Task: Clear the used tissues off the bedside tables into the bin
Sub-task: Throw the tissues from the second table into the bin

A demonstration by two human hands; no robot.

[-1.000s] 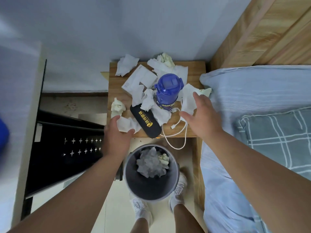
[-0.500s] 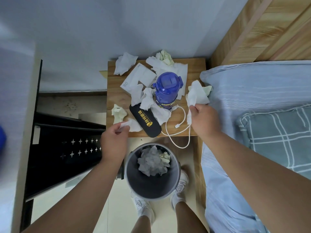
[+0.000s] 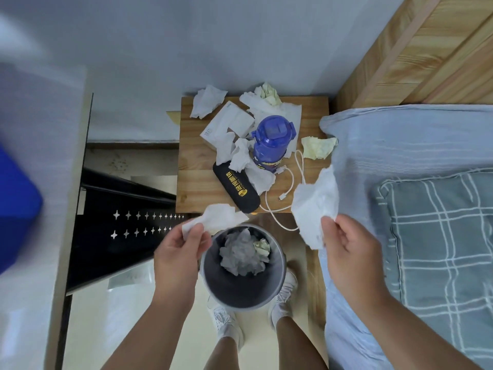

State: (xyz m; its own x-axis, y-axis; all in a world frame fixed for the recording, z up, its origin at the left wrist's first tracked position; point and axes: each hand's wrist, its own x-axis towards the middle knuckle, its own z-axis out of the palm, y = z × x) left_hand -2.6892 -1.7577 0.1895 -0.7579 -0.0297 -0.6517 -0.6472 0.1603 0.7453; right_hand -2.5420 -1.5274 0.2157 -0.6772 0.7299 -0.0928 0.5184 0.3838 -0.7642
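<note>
A wooden bedside table [image 3: 197, 166] carries several crumpled tissues, among them a white one [image 3: 206, 104] at its back left and a yellowish one [image 3: 318, 147] at its right edge. My left hand [image 3: 178, 249] pinches a white tissue [image 3: 218, 217] just left of the grey bin [image 3: 241, 292]. My right hand [image 3: 349, 249] grips a larger white tissue [image 3: 314, 206] to the right of the bin, off the table. The bin stands on the floor in front of the table and holds crumpled tissues.
On the table also stand a blue bottle [image 3: 272, 140], a black glasses case [image 3: 236, 189], a white tissue pack [image 3: 226, 124] and a white charging cable [image 3: 290, 188]. A bed [image 3: 400, 145] with a checked pillow [image 3: 440, 236] lies right; a black rack [image 3: 120, 225] left.
Both hands took hold of a tissue on the table and drew it back toward me. The tissues now hang beside the bin's rim, clear of the table.
</note>
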